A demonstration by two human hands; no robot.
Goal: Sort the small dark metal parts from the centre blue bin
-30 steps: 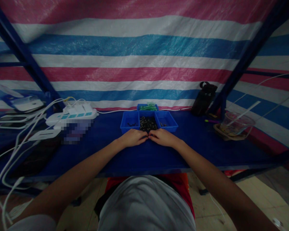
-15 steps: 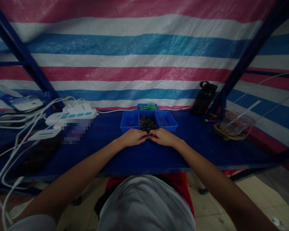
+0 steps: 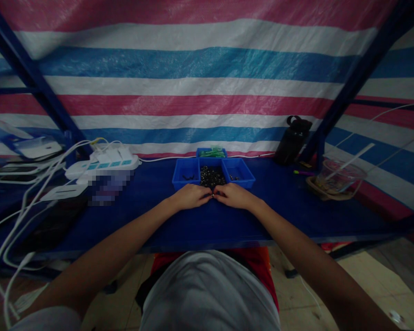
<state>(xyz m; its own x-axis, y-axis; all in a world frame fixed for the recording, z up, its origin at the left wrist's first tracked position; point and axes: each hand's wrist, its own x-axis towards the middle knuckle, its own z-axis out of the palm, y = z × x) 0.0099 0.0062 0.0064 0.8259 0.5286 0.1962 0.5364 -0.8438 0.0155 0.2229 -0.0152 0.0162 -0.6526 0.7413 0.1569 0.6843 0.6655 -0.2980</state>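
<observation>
My left hand (image 3: pixel 192 196) and my right hand (image 3: pixel 236 196) meet fingertip to fingertip at the front of the middle bin. Both are closed in a pinch around a small shiny part (image 3: pixel 213 196), too small for me to name its kind. Just beyond the fingers, many small black and shiny pieces (image 3: pixel 212 176) fill the middle bin. A few dark slim pieces lie in the left blue bin (image 3: pixel 183 167), and a few small metallic pieces in the right blue bin (image 3: pixel 240 169). Behind them, a blue bin holds green items (image 3: pixel 211 152).
A white power strip (image 3: pixel 101 166) with plugs and tangled cables (image 3: pixel 24 202) lies on the blue table (image 3: pixel 210 230) at left, near stacked phones (image 3: pixel 24 170). At right stand a black bottle (image 3: pixel 291 142) and a clear plastic cup (image 3: pixel 341 177). A striped sheet (image 3: pixel 207 108) hangs behind.
Hardly anything differs. The pinched fingertips and the small shiny part have shifted very slightly; both hands stay together in the same place.
</observation>
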